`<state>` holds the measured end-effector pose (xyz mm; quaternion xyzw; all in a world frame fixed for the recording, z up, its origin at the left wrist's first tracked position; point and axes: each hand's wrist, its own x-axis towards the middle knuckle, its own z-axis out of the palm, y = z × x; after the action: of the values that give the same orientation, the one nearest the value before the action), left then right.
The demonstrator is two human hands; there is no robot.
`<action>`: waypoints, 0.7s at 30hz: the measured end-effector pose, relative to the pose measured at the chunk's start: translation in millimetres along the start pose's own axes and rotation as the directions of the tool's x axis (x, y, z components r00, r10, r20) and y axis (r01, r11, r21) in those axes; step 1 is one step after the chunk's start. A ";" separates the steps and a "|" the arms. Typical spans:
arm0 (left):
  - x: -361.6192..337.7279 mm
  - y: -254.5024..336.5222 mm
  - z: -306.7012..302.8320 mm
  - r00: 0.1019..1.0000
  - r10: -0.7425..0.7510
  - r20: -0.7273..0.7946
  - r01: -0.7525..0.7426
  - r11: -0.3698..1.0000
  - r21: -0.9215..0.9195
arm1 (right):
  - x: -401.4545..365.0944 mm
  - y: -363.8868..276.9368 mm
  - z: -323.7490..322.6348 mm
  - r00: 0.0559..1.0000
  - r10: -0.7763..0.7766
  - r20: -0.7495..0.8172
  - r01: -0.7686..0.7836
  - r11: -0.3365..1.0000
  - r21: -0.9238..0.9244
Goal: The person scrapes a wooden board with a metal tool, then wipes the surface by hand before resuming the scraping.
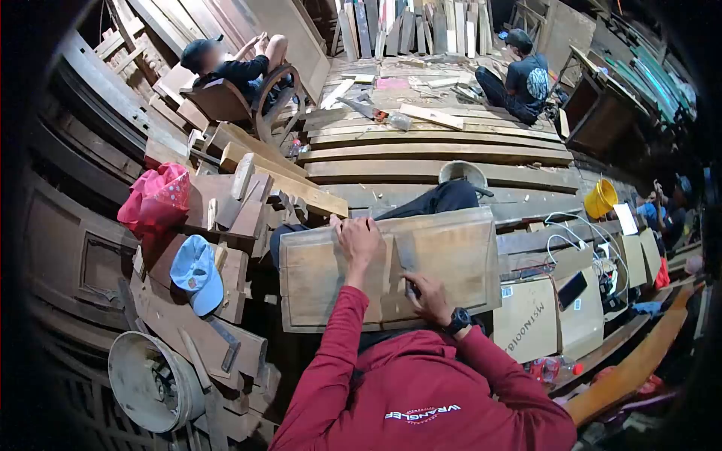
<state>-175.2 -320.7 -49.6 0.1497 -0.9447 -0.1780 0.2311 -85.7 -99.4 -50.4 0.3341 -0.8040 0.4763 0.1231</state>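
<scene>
A carved wooden panel (451, 255) lies across my lap, over my dark trousers. My left hand (358, 239) rests flat on its upper middle, fingers spread over the top edge. My right hand (429, 295), with a black watch on the wrist, is closed around a small dark tool whose tip touches the panel's lower middle. My red sleeves reach in from below.
Stacked timber and planks (421, 150) cover the floor ahead. One person sits in a chair at the far left (226, 68), another crouches at the far right (523, 79). A light blue cap (197, 272), red bag (158, 199), cardboard box (526, 319) with a phone, yellow bucket (599, 199) surround me.
</scene>
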 end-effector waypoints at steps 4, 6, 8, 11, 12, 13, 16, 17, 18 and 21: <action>5.4 -1.5 5.4 0.999 0.049 -0.015 -0.048 0.998 0.032 | -1.8 8.5 -7.5 1.000 0.018 -0.003 -0.018 1.000 0.017; 4.4 1.3 0.2 0.999 0.039 -0.032 -0.038 0.998 0.053 | -5.3 5.6 -10.6 0.999 0.019 0.038 -0.020 1.000 0.017; 3.4 3.6 -8.1 0.999 -0.019 0.033 0.020 1.000 -0.015 | 0.3 1.1 -1.1 0.997 0.066 0.034 -0.065 0.998 -0.023; 3.0 11.5 -11.8 0.998 -0.054 0.026 0.056 0.994 -0.097 | 1.4 8.6 -1.9 0.996 0.084 -0.007 -0.084 0.996 0.016; 4.9 9.5 -11.2 0.999 -0.037 0.032 0.039 0.995 -0.087 | -0.5 7.2 -6.7 0.999 0.041 -0.036 -0.040 0.999 0.027; 5.5 6.9 -10.0 0.999 -0.025 0.041 0.028 0.997 -0.075 | -2.0 5.6 -9.5 0.998 0.000 -0.060 0.002 0.999 0.040; 2.7 4.1 -4.7 0.998 -0.048 0.031 0.050 0.996 -0.073 | 1.9 -0.1 -3.6 0.998 0.061 -0.016 -0.061 0.998 0.027; 4.0 5.1 -3.7 0.998 -0.051 0.024 0.053 0.996 -0.075 | 5.5 0.1 -1.1 0.997 0.059 -0.045 -0.058 0.998 0.018; 5.2 4.6 -3.6 0.999 -0.043 0.018 0.044 0.993 -0.109 | 6.3 2.3 -2.3 0.993 0.117 -0.035 -0.116 0.992 0.041; 5.0 5.7 -6.6 0.999 -0.028 0.025 0.030 0.998 -0.063 | -1.5 0.7 -14.3 0.998 0.070 0.005 -0.070 0.997 0.028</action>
<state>-177.3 -319.2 -40.0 0.1539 -0.9390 -0.2131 0.2218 -86.7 -86.4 -44.3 0.3082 -0.8087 0.4909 0.1002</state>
